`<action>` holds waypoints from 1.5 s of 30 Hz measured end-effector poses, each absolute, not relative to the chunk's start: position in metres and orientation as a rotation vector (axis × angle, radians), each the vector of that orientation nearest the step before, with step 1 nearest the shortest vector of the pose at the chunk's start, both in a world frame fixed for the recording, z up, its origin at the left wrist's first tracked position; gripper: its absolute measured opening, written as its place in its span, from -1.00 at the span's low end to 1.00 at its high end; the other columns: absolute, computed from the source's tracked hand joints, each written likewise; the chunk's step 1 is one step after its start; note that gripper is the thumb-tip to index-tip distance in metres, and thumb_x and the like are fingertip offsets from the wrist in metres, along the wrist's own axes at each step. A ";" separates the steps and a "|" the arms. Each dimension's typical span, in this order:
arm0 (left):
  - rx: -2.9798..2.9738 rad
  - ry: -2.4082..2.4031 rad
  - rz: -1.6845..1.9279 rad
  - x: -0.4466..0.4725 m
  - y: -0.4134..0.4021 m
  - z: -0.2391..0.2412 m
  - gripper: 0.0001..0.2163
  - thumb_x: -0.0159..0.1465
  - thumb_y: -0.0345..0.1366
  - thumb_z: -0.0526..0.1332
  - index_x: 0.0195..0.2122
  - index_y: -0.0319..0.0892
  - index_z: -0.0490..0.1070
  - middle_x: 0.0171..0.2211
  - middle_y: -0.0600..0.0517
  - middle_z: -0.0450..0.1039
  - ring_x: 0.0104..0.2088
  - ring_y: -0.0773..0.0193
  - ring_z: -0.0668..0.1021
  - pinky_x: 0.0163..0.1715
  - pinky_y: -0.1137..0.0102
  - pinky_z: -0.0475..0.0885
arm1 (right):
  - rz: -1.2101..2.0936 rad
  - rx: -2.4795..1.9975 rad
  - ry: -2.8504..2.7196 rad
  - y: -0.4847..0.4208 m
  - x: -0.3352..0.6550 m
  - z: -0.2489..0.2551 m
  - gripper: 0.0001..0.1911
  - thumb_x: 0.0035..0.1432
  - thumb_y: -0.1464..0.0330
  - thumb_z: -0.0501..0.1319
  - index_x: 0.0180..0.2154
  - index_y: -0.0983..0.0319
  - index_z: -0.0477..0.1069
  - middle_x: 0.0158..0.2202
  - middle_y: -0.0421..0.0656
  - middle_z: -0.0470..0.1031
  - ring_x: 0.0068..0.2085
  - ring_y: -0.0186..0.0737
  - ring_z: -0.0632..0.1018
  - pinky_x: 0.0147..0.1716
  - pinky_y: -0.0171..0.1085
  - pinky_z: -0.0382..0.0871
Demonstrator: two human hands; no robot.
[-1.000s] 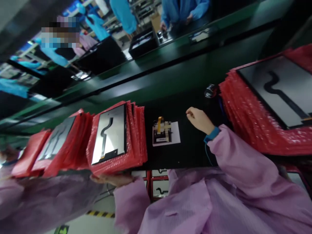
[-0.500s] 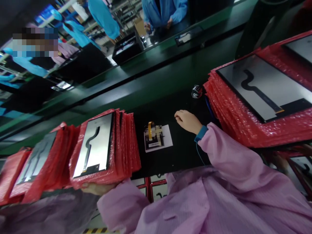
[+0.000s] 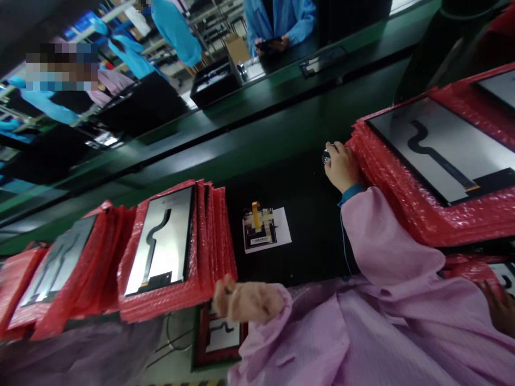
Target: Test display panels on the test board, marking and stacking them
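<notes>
Head view, near to far.

L hand (image 3: 249,301): blurred, just off bench's near edge, by near R corner of L stack (image 3: 217,236). Fingers loosely parted, nothing seen in them; contact w/ stack can't be made out. Change: was under the stack's near edge ½ sec ago, now withdrawn toward body. Below, in gap under edge: panel (image 3: 217,343), framed.

R edge, nr side: what looks like another person's hand (image 3: 497,303) on red wrap.

Bench (image 3: 306,214): black; surface shows from board to R stack, prob. the best room for sideways moves.

Board (image 3: 261,230): w/ orange flex, overlapping white sheet (image 3: 284,228); both untouched, right of L stack.

R hand (image 3: 343,167): change, has gone from mid-bench to metal piece (image 3: 325,156), beside R stack (image 3: 374,161). Fingers curled at it, partly covering it; firm hold or mere touch, can't say. Likely meaning: handling has passed from L stack to the piece. Stack's L edge hems hand in; cord (image 3: 344,241) from wristband (image 3: 351,193) trails nearward, poss. snag.

Far: green line (image 3: 241,139), edge running diagonally; beyond, co-worker in blue (image 3: 298,24) w/ dark item (image 3: 270,44).
</notes>
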State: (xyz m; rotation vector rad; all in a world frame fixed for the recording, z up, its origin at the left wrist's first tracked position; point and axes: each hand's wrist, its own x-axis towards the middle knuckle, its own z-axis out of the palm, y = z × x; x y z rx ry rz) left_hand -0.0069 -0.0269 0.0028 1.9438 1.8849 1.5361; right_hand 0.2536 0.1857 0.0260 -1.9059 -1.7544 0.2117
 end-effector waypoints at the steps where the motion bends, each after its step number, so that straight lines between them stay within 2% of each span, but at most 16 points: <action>1: 1.981 1.817 1.692 0.005 -0.028 -0.002 -0.47 0.38 -0.21 -0.02 0.34 0.30 -0.12 0.39 0.01 -0.19 0.50 -0.09 -0.12 0.40 -0.38 0.00 | 0.213 -1.915 -1.757 0.185 0.253 0.026 -0.31 0.22 0.51 0.05 0.38 0.40 0.19 0.37 0.17 0.18 0.24 0.23 0.35 0.25 0.22 0.28; 4: 2.044 1.651 1.849 0.028 -0.031 -0.013 -0.52 0.32 -0.33 0.09 0.25 0.16 0.17 0.26 -0.09 0.09 0.37 -0.10 0.23 0.27 -0.26 0.34 | 0.215 -1.929 -1.745 0.183 0.253 0.024 -0.25 0.19 0.52 0.08 0.42 0.35 0.12 0.44 0.17 0.06 0.27 0.25 0.33 0.23 0.24 0.30; 7: 2.148 1.544 1.622 0.037 -0.027 -0.018 -0.59 0.34 -0.39 0.13 0.21 0.00 0.28 0.17 -0.14 0.26 0.21 -0.01 0.43 0.13 -0.06 0.50 | 0.210 -1.952 -1.721 0.183 0.252 0.025 -0.29 0.19 0.52 0.07 0.38 0.29 0.20 0.44 0.15 0.05 0.27 0.27 0.32 0.17 0.25 0.35; 11: 2.256 1.417 1.195 0.040 -0.016 -0.020 -0.65 0.41 -0.41 0.12 0.21 -0.11 0.30 0.21 -0.19 0.31 0.24 0.04 0.42 0.16 0.08 0.48 | 0.146 -1.986 -1.672 0.174 0.241 0.037 -0.23 0.20 0.52 0.10 0.43 0.38 0.07 0.46 0.21 -0.04 0.32 0.29 0.27 0.27 0.25 0.25; 13: 2.223 1.411 1.174 0.041 -0.013 -0.020 -0.66 0.42 -0.41 0.12 0.21 -0.12 0.30 0.19 -0.20 0.33 0.23 0.06 0.43 0.17 0.09 0.47 | 0.159 -1.928 -1.740 0.157 0.234 0.045 -0.26 0.25 0.50 0.08 0.43 0.46 0.03 0.41 0.26 0.06 0.33 0.27 0.26 0.30 0.24 0.21; 15: 2.182 1.396 1.171 0.040 -0.011 -0.021 -0.67 0.42 -0.42 0.11 0.19 -0.12 0.31 0.16 -0.19 0.37 0.21 0.09 0.46 0.17 0.12 0.48 | 0.252 -1.793 -1.921 0.128 0.229 0.051 -0.39 0.32 0.45 0.05 0.36 0.49 0.18 0.29 0.24 0.28 0.28 0.19 0.35 0.30 0.18 0.26; 17: 2.153 1.364 1.146 0.040 -0.011 -0.021 -0.69 0.43 -0.43 0.11 0.17 -0.12 0.33 0.13 -0.16 0.41 0.18 0.11 0.49 0.16 0.14 0.48 | 0.356 -1.629 -2.113 0.091 0.227 0.054 -0.55 0.33 0.37 0.14 0.20 0.34 0.42 0.14 0.04 0.48 0.16 0.02 0.47 0.25 0.00 0.40; 19: 2.134 1.336 1.119 0.039 -0.011 -0.020 -0.71 0.43 -0.43 0.11 0.15 -0.12 0.35 0.11 -0.15 0.43 0.16 0.13 0.50 0.15 0.16 0.49 | 0.367 -1.395 -2.283 0.052 0.232 0.056 -0.60 0.30 0.35 0.22 0.15 0.26 0.45 0.12 -0.08 0.52 0.13 -0.09 0.50 0.17 -0.12 0.48; 23: 2.085 1.311 1.105 0.040 -0.013 -0.018 -0.73 0.43 -0.43 0.12 0.12 -0.10 0.38 0.09 -0.13 0.45 0.14 0.14 0.50 0.15 0.16 0.48 | -0.202 -1.436 -2.019 -0.010 0.262 0.063 -0.56 0.31 0.47 0.18 0.21 0.23 0.37 0.13 -0.06 0.51 0.20 -0.07 0.47 0.24 -0.02 0.40; 25: 2.024 1.278 1.087 0.045 -0.015 -0.014 -0.74 0.43 -0.43 0.12 0.10 -0.10 0.40 0.09 -0.12 0.45 0.15 0.14 0.51 0.15 0.17 0.47 | -0.411 -1.625 -1.790 -0.029 0.284 0.067 -0.48 0.28 0.47 0.23 0.26 0.28 0.33 0.16 0.05 0.48 0.25 0.06 0.43 0.28 0.10 0.32; 27: 1.948 1.212 1.061 0.054 -0.017 -0.010 -0.76 0.43 -0.43 0.13 0.08 -0.10 0.42 0.08 -0.10 0.47 0.14 0.15 0.52 0.16 0.17 0.47 | -0.524 -1.777 -1.598 -0.039 0.305 0.070 -0.50 0.26 0.42 0.28 0.22 0.35 0.38 0.14 0.14 0.48 0.22 0.17 0.45 0.26 0.17 0.31; 31: 1.812 0.979 0.999 0.081 -0.016 0.004 -0.79 0.42 -0.40 0.14 0.04 -0.11 0.45 0.02 -0.09 0.52 0.08 0.17 0.55 0.13 0.21 0.47 | -0.613 -1.753 -1.509 -0.044 0.334 0.069 -0.78 0.26 0.39 0.29 -0.08 0.32 0.55 -0.07 0.04 0.60 -0.02 0.04 0.59 0.06 0.03 0.48; 35: 1.542 0.755 0.929 0.118 -0.006 0.025 -0.79 0.45 -0.25 0.15 0.02 -0.15 0.49 0.01 -0.11 0.55 0.07 0.17 0.56 0.14 0.23 0.44 | -0.681 -1.634 -1.452 -0.041 0.341 0.068 -0.94 0.23 0.45 0.32 -0.23 0.27 0.55 -0.23 -0.09 0.62 -0.19 -0.14 0.58 -0.09 -0.13 0.45; 40: 0.832 0.556 0.836 0.168 0.020 0.054 -0.50 0.28 0.13 0.29 0.05 -0.14 0.43 -0.07 -0.08 0.56 -0.08 0.12 0.63 -0.05 0.21 0.54 | -0.765 -1.513 -1.683 -0.047 0.325 0.075 -0.83 0.24 0.52 0.27 -0.16 0.20 0.53 -0.22 -0.11 0.60 -0.10 -0.10 0.52 -0.03 -0.10 0.36; 42: 0.699 0.562 0.786 0.183 0.030 0.065 -0.48 0.19 0.13 0.36 0.00 -0.14 0.42 -0.15 -0.04 0.57 -0.13 0.12 0.64 -0.09 0.22 0.54 | -0.710 -1.450 -1.825 -0.052 0.314 0.078 -0.80 0.23 0.53 0.28 -0.12 0.20 0.51 -0.24 -0.14 0.60 -0.09 -0.11 0.50 -0.02 -0.10 0.36; 45: 0.676 0.597 0.792 0.196 0.040 0.077 -0.52 0.05 -0.06 0.50 -0.09 -0.16 0.43 -0.26 0.03 0.56 -0.17 0.18 0.63 -0.07 0.29 0.50 | -0.628 -1.401 -1.917 -0.058 0.299 0.076 -0.73 0.21 0.51 0.33 -0.05 0.21 0.49 -0.19 -0.16 0.61 -0.06 -0.15 0.50 0.03 -0.12 0.37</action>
